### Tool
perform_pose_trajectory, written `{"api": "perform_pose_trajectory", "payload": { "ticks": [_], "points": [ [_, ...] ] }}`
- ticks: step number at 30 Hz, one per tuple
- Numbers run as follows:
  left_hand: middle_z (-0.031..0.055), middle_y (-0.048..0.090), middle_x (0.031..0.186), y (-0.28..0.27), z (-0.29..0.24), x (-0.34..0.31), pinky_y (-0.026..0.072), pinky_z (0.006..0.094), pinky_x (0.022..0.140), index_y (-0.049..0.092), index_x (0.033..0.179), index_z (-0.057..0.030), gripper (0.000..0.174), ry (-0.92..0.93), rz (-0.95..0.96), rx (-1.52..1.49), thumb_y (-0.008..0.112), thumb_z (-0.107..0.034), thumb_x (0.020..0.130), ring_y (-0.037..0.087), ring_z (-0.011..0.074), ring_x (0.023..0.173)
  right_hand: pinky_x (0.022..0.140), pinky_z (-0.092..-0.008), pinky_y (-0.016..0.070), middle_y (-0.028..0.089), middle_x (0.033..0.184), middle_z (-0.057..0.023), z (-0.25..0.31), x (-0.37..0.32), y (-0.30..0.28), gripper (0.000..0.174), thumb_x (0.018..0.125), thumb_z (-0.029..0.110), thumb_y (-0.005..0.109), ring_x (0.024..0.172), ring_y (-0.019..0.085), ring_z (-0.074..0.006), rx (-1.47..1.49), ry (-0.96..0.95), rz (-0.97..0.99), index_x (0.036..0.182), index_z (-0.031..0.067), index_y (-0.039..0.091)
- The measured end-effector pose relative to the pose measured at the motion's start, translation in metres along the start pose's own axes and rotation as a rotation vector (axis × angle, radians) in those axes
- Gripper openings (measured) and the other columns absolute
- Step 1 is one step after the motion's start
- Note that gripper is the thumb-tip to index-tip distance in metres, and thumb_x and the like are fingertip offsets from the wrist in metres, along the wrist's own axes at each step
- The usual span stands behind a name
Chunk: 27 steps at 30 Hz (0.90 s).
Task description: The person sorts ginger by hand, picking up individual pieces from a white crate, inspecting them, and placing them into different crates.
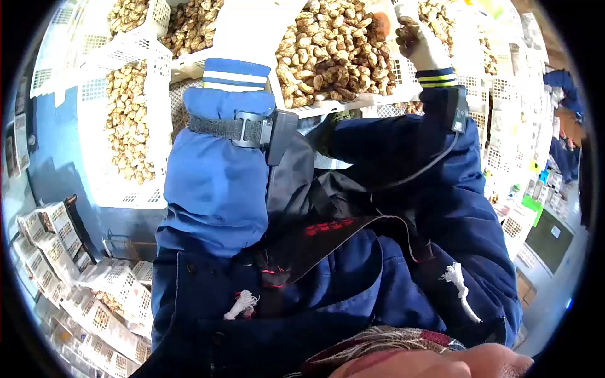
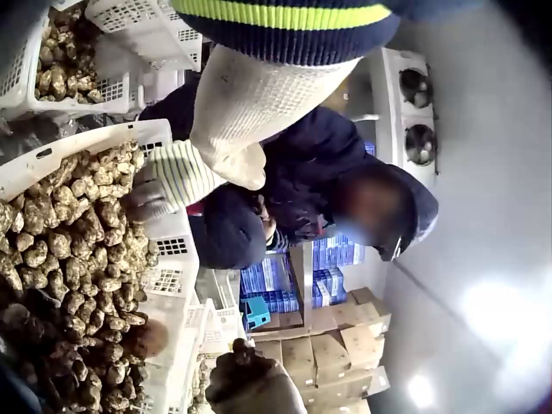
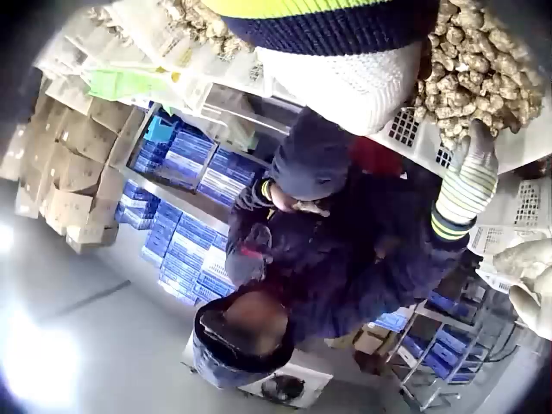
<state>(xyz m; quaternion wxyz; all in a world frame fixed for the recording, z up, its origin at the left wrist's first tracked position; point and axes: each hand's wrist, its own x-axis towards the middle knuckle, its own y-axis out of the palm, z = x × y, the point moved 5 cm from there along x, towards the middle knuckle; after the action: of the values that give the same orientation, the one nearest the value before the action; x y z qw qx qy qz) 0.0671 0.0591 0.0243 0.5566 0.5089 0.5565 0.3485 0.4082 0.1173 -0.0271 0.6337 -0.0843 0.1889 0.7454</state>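
In the head view my left hand [image 1: 255, 28], in a white knit glove, is over the left edge of a white crate [image 1: 328, 108] heaped with brown-and-pale mushrooms [image 1: 334, 50]. Glare washes out its fingers there. The right wrist view shows the left hand [image 3: 528, 276] with loose, parted fingers. My right hand [image 1: 423, 45], also in a white glove, is at the crate's right side, its fingers curled round a dark brown mushroom [image 1: 408, 36]. From the left wrist view that hand [image 2: 252, 384] appears beyond the crate, dark lumps at its fingertips.
Facing me, another person [image 3: 336, 233] reaches a striped glove [image 3: 470, 177] to the heap. Crates of mushrooms [image 1: 129, 120] stand at the left, and more white crates [image 1: 504, 120] line the right. Behind the person are blue boxes [image 3: 185, 250] on racks and cardboard cartons [image 3: 82, 164].
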Motion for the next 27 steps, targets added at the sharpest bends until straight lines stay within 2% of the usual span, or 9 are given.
{"api": "perform_pose_trajectory", "payload": {
  "ticks": [5,8,10,12,14,17,21,23,27],
  "points": [
    [0.0162,0.062,0.127,-0.02,-0.006,0.013,0.0409,0.0429,0.111,0.056,0.124,-0.0014,0.031,0.035,0.235,0.06,0.042,-0.021,0.104,0.055,0.03,0.122,0.067,-0.0246,0.0511,0.066,0.089,-0.0029,0.053,-0.093,-0.049,0.028,0.101,0.024,0.047,0.073,0.061,-0.0118,-0.554,-0.049,-0.25,0.115,0.0071,0.065],
    [0.015,0.065,0.122,-0.007,0.0,0.007,0.045,0.0348,0.106,0.056,0.124,0.0003,0.032,0.019,0.179,0.028,0.043,-0.019,0.103,0.059,0.0239,0.118,0.071,-0.0283,0.0524,0.068,0.095,-0.0088,0.012,-0.117,-0.163,0.031,0.094,0.024,0.053,0.078,0.064,-0.0163,-0.968,0.249,-0.118,0.119,0.0089,0.065],
    [0.0136,0.067,0.118,0.058,-0.001,-0.05,0.048,0.0324,0.1,0.056,0.123,0.0021,0.03,0.429,0.046,1.335,0.05,-0.016,0.1,0.062,0.0221,0.113,0.092,-0.0365,0.0516,0.068,0.118,-0.0199,-0.008,-0.139,-0.206,0.043,0.088,0.026,0.061,0.105,0.066,-0.0311,-1.558,0.107,-0.122,0.128,0.0108,0.062],
    [0.0125,0.069,0.114,0.062,0.002,-0.047,0.0505,0.0308,0.095,0.057,0.121,0.0033,0.03,0.57,0.054,1.757,0.056,-0.014,0.096,0.064,0.0213,0.107,0.101,-0.0381,0.0473,0.064,0.126,-0.022,0.021,-0.144,-0.158,0.05,0.088,0.026,0.064,0.116,0.061,-0.0355,-1.684,-0.056,-0.221,0.136,0.0109,0.058],
    [0.0116,0.07,0.109,0.017,0.002,0.001,0.0525,0.0301,0.09,0.057,0.12,0.0038,0.034,0.427,0.232,1.291,0.064,-0.012,0.092,0.067,0.0216,0.102,0.095,-0.0374,0.0509,0.067,0.12,-0.0209,0.041,-0.125,-0.1,0.05,0.09,0.027,0.063,0.109,0.066,-0.033,-1.422,-0.147,-0.196,0.136,0.01,0.057],
    [0.0132,0.07,0.107,0.048,0.006,-0.028,0.0524,0.0297,0.09,0.057,0.121,0.0028,0.036,0.6,-0.043,1.715,0.067,-0.011,0.089,0.067,0.0214,0.1,0.088,-0.0368,0.0535,0.071,0.108,-0.0151,0.028,-0.095,0.02,0.043,0.091,0.032,0.06,0.1,0.068,-0.0302,-1.545,-0.057,0.133,0.129,0.0138,0.062],
    [0.0143,0.069,0.109,0.038,0.008,-0.025,0.052,0.0303,0.09,0.054,0.124,0.0033,0.038,0.595,0.101,1.488,0.064,-0.01,0.09,0.066,0.0219,0.103,0.088,-0.0422,0.0529,0.062,0.126,-0.0143,-0.07,-0.05,0.099,0.045,0.087,0.018,0.06,0.102,0.066,-0.0331,-1.789,-0.83,0.639,0.132,0.0194,0.06],
    [0.0147,0.067,0.112,0.053,0.001,-0.038,0.0516,0.0307,0.092,0.051,0.125,0.0039,0.037,0.683,0.066,1.819,0.062,-0.009,0.092,0.064,0.022,0.105,0.087,-0.0445,0.0535,0.056,0.132,-0.0139,-0.089,-0.047,0.118,0.045,0.088,0.016,0.059,0.104,0.065,-0.0354,-1.971,-0.375,0.758,0.133,0.0206,0.06],
    [0.0143,0.067,0.112,0.015,-0.007,-0.005,0.0518,0.0299,0.092,0.057,0.117,0.0023,0.025,0.162,0.281,0.266,0.058,-0.009,0.095,0.064,0.0213,0.105,0.086,-0.0422,0.0532,0.068,0.104,-0.015,-0.06,-0.037,0.1,0.046,0.091,0.037,0.065,0.099,0.065,-0.0353,-1.806,-0.372,0.429,0.126,0.0076,0.062]
  ]
}}
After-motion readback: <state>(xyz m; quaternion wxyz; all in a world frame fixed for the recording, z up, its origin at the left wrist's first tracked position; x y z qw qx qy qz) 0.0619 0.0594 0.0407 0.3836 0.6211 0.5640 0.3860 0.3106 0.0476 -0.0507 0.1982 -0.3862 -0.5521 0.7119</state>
